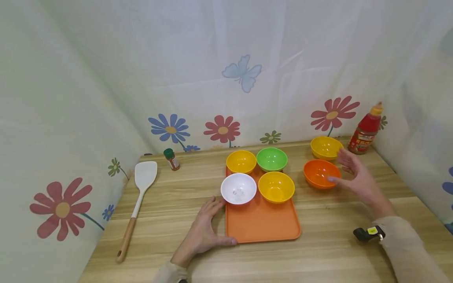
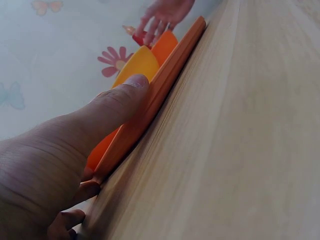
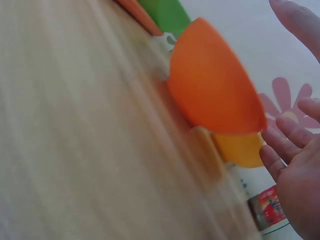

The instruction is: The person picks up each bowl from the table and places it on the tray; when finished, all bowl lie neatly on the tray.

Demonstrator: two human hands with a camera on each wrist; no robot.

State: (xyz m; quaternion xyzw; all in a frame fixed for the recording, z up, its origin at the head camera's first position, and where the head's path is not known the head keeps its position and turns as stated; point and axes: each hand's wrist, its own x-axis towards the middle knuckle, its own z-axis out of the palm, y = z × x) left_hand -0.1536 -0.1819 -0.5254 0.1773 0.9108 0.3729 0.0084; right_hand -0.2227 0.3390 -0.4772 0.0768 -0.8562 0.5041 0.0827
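My left hand [image 1: 203, 230] holds the near left corner of an orange tray [image 1: 263, 224]. Its thumb lies on the front rim, while the other fingers reach along the left side by the white bowl [image 1: 238, 196]. Also on the tray are a yellow bowl [image 1: 276, 194], a second yellow bowl [image 1: 241, 167] and a green bowl [image 1: 271, 161]. To the right, my right hand [image 1: 361, 181] is at the right side of an orange bowl [image 1: 320, 179], fingers spread and thumb overlapping its rim in the head view. Behind that bowl sits another yellow bowl [image 1: 325, 149].
A red sauce bottle [image 1: 363, 135] with a yellow cap stands at the back right. Toward the left are a small green-capped jar [image 1: 172, 160] and a white spatula [image 1: 140, 192] with a wooden handle. A flowered curtain [image 1: 191, 86] borders the wooden table [image 1: 177, 192].
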